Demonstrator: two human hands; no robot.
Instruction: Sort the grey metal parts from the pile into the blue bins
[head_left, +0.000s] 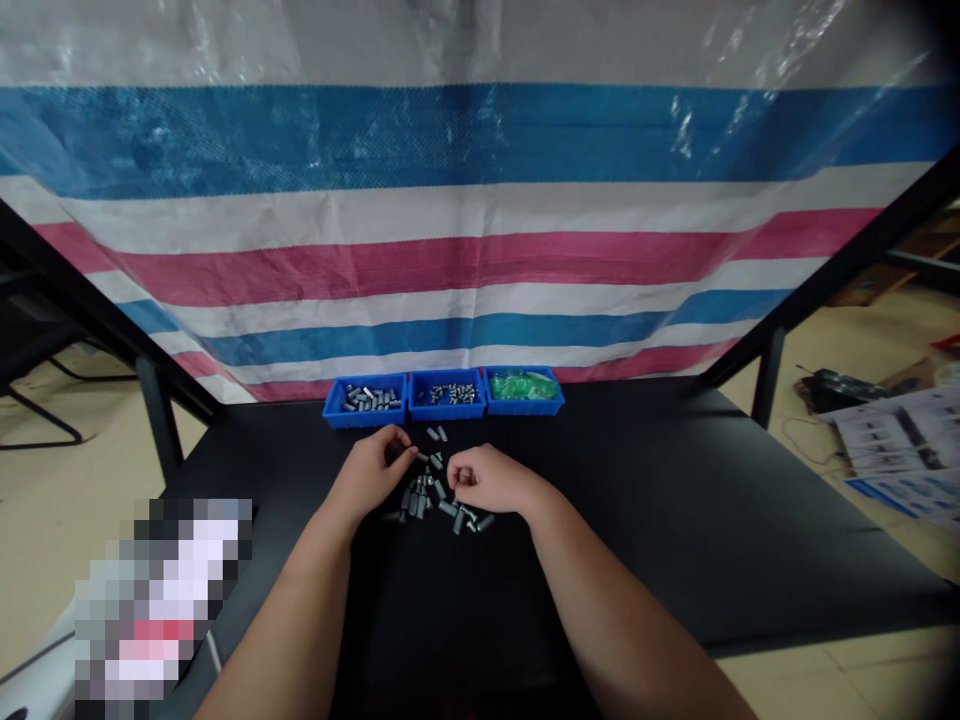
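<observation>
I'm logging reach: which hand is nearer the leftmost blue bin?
Left: the left hand is just in front of the leftmost blue bin; the right hand is farther away, rightward.

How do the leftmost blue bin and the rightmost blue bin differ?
Contents: the leftmost bin holds loose grey cylindrical pieces; the rightmost bin holds crinkled green plastic.
Position: the leftmost bin stands beyond the left hand, the rightmost bin beyond the right hand.
Shared: both are blue, open-topped and at the back of the black table.
</observation>
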